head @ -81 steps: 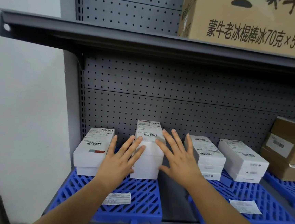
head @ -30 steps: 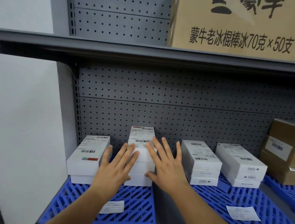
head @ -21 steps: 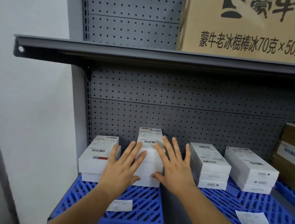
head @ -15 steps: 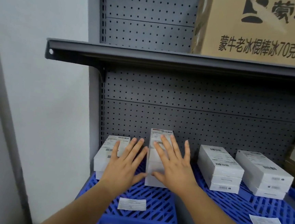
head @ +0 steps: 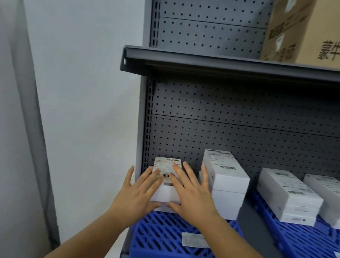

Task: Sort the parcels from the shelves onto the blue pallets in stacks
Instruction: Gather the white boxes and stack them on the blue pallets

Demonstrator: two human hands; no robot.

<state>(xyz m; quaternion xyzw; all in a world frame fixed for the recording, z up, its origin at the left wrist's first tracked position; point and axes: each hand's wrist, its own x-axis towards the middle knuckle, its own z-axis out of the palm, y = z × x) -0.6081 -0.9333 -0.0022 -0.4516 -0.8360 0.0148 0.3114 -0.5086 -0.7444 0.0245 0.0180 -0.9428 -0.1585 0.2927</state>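
Two stacks of white labelled parcels stand on the left blue pallet (head: 155,236) on the lower shelf. My left hand (head: 138,194) and my right hand (head: 192,194) lie flat on the leftmost, lower stack (head: 166,168). Their fingers are spread over its top parcel and the thumbs sit at its front face. Neither hand is closed around it. The taller middle stack (head: 225,175) stands just right of my right hand, close to its little finger.
A second blue pallet (head: 299,243) to the right carries two more white stacks (head: 289,192). A paper slip (head: 194,240) lies on the left pallet. The dark upper shelf (head: 232,66) overhangs and holds a big cardboard box (head: 317,32). A white wall (head: 75,100) is on the left.
Both hands have shifted left from the taller middle stack onto the leftmost stack. The view has swung left, so the shelf now sits further right in the frame.
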